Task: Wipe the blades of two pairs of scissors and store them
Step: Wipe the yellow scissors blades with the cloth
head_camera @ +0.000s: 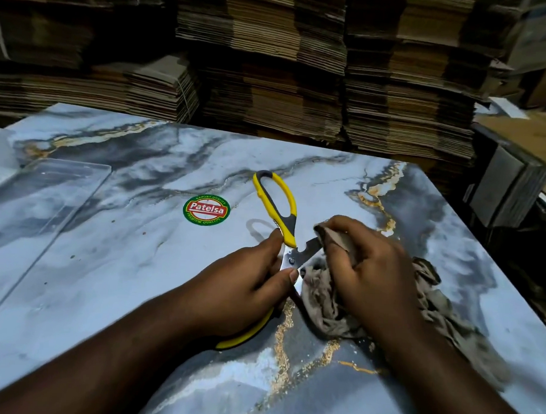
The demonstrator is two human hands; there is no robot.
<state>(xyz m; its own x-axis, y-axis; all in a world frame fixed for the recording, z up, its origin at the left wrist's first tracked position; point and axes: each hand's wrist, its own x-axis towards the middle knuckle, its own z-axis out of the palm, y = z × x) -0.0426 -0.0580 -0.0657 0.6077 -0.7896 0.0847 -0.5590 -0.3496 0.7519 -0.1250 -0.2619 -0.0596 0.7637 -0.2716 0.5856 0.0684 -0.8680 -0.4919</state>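
Left hand point(247, 286) grips the yellow-handled scissors point(278, 207) at the pivot, thumb and forefinger pinching the metal; scissors spread open above the marble-patterned table point(298, 164). Right hand point(365, 269) clenches a grey-brown rag point(324, 307) against one blade point(310, 248), rag trailing onto the table. Clear plastic tray point(49, 196) at far left; round Patelsa sticker point(206, 210) near the handle. Stacked cardboard point(301, 68) behind.

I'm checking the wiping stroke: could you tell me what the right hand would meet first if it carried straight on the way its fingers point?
Probably the yellow scissors: the right hand, holding the cloth, points up-left at their open blade.
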